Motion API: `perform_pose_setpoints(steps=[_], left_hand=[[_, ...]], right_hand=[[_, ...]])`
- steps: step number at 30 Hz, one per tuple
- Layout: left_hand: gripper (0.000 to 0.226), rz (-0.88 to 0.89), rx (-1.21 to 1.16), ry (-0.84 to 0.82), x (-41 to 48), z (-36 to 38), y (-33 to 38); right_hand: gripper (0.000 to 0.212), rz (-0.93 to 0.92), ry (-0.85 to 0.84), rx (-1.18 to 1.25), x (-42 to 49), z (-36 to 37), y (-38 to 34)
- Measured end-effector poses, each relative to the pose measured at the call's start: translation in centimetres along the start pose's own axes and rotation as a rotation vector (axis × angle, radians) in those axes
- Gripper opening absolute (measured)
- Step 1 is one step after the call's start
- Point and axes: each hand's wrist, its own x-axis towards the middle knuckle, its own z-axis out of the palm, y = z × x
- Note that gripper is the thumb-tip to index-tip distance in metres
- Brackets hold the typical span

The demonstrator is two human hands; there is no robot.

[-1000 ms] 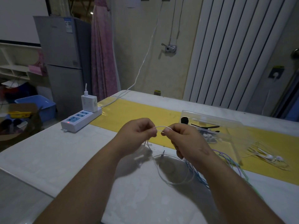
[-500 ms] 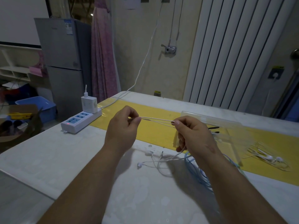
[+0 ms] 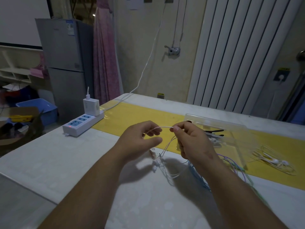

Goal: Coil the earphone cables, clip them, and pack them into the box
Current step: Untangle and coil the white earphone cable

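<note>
With left hand (image 3: 138, 139) and right hand (image 3: 193, 141) each gripping the white earphone cable (image 3: 165, 127), keep the span taut and lay even loops, earbuds (image 3: 154, 169) clear of the counter (image 3: 82, 162).

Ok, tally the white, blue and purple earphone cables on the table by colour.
White: 2, the held cable and the loose set on the yellow mat
Blue cable: 1
Purple cable: 1
Total: 4
</note>
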Motion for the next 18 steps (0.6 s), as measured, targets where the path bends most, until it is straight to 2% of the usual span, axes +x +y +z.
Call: perform_pose_setpoints(steps=[3, 6, 9, 12, 15, 18], left_hand=[[0.019, 0.007, -0.001, -0.068, 0.0, 0.3, 0.3], [0.027, -0.034, -0.129, -0.128, -0.1, 0.4, 0.6], [0.023, -0.054, -0.22, -0.113, -0.1, 0.5, 0.9], [0.015, -0.036, -0.173, 0.048, 0.1, 0.1, 0.6], [0.017, -0.042, -0.135, 0.319, 0.5, -0.6, 0.1], [0.019, -0.059, -0.079, 0.479, 0.7, -0.8, -0.4]], right_hand=[[0.018, -0.012, -0.014, -0.012, -0.1, 0.3, -0.1], [0.018, -0.018, -0.032, -0.017, -0.2, 0.7, -0.2], [0.018, 0.007, -0.035, 0.049, -0.3, 0.8, -0.6], [0.018, 0.043, -0.035, 0.111, -0.6, 0.4, -1.0], [0.018, 0.098, -0.039, 0.186, -0.5, -0.2, -1.6], [0.019, 0.144, -0.056, 0.192, -0.4, -0.5, -1.8]])
